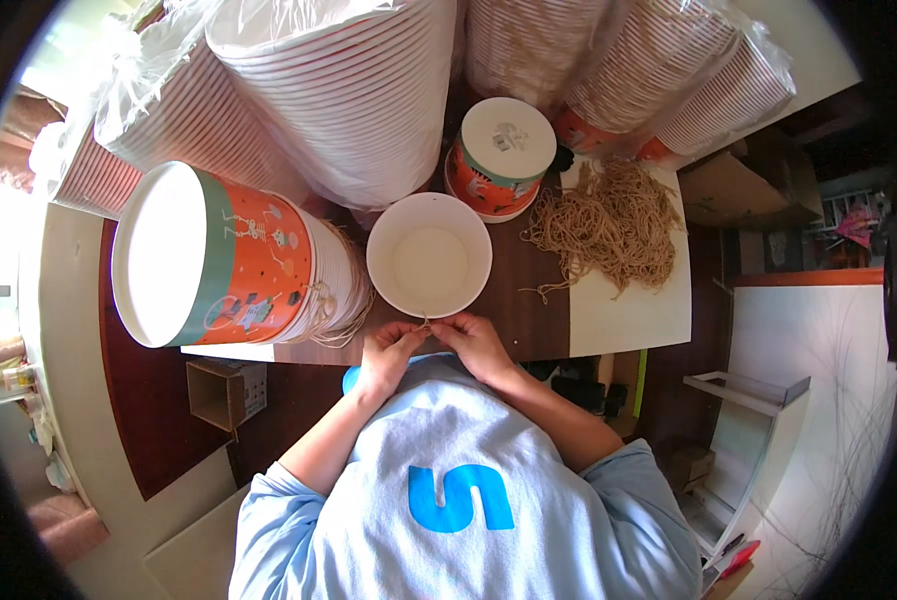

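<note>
An open white paper bucket [430,255] stands in front of me on the table, its inside facing up. At its near rim my left hand [393,352] and my right hand [475,346] meet, both closed, thumbs and fingertips pinched together. Between them a short bit of tan twine [427,322] shows at the rim; the fingers hide the rest of it. To the left lies a stack of orange and green printed paper buckets [259,255] on its side, with lengths of twine hanging over its end. A tangled pile of twine [614,225] lies to the right.
Tall stacks of paper buckets in clear plastic [344,100] line the back of the table. Behind the open bucket stands an upside-down printed bucket [504,160]. White card [634,325] lies under the twine pile. A cardboard box [227,392] sits below the table's left edge.
</note>
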`<state>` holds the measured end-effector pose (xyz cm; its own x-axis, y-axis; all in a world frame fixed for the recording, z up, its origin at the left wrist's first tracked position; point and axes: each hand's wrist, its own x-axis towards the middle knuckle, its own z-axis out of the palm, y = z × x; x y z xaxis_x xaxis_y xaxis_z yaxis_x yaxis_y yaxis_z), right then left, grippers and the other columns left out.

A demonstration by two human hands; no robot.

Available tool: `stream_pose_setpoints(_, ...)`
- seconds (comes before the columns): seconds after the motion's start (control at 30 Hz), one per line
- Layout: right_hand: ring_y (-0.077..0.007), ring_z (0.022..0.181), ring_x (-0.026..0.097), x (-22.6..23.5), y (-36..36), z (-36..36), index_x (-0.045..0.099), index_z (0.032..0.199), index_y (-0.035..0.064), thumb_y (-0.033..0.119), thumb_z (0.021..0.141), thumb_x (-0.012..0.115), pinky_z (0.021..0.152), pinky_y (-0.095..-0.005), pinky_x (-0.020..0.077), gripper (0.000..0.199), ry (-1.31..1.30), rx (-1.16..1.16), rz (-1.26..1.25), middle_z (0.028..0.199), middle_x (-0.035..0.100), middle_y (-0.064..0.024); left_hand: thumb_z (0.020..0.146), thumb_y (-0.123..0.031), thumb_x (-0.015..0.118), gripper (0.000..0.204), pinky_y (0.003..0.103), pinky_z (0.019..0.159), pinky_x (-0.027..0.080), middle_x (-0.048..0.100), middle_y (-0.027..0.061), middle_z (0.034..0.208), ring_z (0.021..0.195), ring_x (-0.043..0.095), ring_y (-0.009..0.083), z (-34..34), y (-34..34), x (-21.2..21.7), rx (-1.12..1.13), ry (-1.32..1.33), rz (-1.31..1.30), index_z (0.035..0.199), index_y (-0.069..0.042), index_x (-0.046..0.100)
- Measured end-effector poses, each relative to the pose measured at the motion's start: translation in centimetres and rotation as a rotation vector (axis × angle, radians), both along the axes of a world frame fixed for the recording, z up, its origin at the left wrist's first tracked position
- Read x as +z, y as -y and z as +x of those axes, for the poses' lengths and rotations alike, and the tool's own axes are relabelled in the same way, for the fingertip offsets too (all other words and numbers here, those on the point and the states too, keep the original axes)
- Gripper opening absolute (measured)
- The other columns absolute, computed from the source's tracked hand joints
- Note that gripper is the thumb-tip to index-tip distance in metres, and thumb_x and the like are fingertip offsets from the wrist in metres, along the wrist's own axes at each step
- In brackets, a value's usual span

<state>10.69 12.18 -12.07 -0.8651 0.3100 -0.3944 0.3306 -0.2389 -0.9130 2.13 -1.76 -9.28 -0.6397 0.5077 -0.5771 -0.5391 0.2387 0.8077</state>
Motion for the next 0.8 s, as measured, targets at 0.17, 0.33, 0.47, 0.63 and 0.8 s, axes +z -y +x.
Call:
stream_pose_setpoints(0.17, -0.0165, 0.08, 0.062, 0.5, -0.5, 0.0, 0.065, 0.092, 0.0005, 0.013, 0.083, 0.062, 0.073, -0.0301, 0.0479, 0.015, -0.071, 0.077, 0.183, 0.087, 0.066, -0.0107, 0.083, -0.01, 0.063, 0.007, 0.018, 0.057, 0.037, 0.062, -0.0011, 0.075, 0.065, 0.05, 0.0042, -0.3, 0.2, 0.4, 0.037, 0.158, -0.014, 0.083, -0.003, 0.066)
stream_pose_setpoints(0.33, -0.0259, 0.081, 0.063, 0.5, 0.0, -0.3, 0.065, 0.09, 0.0008, 0.01, 0.081, 0.063, 0.072, -0.0332, 0.0488, 0.013, -0.145, 0.039, 0.433, 0.086, 0.064, -0.0149, 0.082, -0.011, 0.065, 0.008, 0.018, 0.057, 0.036, 0.061, -0.0019, 0.073, 0.064, 0.049, 0.0038, -0.3, 0.4, -0.2, 0.013, 0.135, 0.0, 0.083, -0.004, 0.066)
stream_pose_setpoints(0.47, -0.016, 0.079, 0.061, 0.3, 0.3, -0.6, 0.065, 0.093, 0.0015, 0.012, 0.084, 0.06, 0.073, -0.0278, 0.0477, 0.015, -0.152, 0.025, 0.402, 0.086, 0.066, -0.009, 0.083, -0.013, 0.067, 0.011, 0.019, 0.061, 0.041, 0.062, -0.0007, 0.076, 0.068, 0.052, 0.005, -0.3, 0.2, 0.3, -0.055, 0.089, 0.009, 0.083, -0.002, 0.067)
stream_pose_setpoints(0.63, -0.0099, 0.077, 0.059, 0.4, 0.5, -0.5, 0.066, 0.095, 0.0013, 0.015, 0.086, 0.06, 0.071, -0.0246, 0.0466, 0.017, -0.039, 0.006, 0.06, 0.083, 0.066, -0.0036, 0.083, -0.02, 0.067, 0.018, 0.02, 0.058, 0.04, 0.061, -0.001, 0.071, 0.064, 0.051, 0.0045, 0.2, 0.2, -0.5, -0.062, -0.057, -0.011, 0.084, -0.003, 0.067)
stream_pose_setpoints(0.8, -0.0066, 0.076, 0.056, 0.5, 0.5, -0.2, 0.066, 0.097, 0.0011, 0.017, 0.088, 0.06, 0.068, -0.0213, 0.0447, 0.02, -0.036, 0.015, -0.159, 0.085, 0.065, -0.0016, 0.084, -0.019, 0.066, 0.021, 0.022, 0.063, 0.045, 0.064, 0.0013, 0.078, 0.071, 0.054, 0.0062, 0.1, 0.5, -0.8, -0.109, -0.118, -0.101, 0.089, 0.002, 0.067)
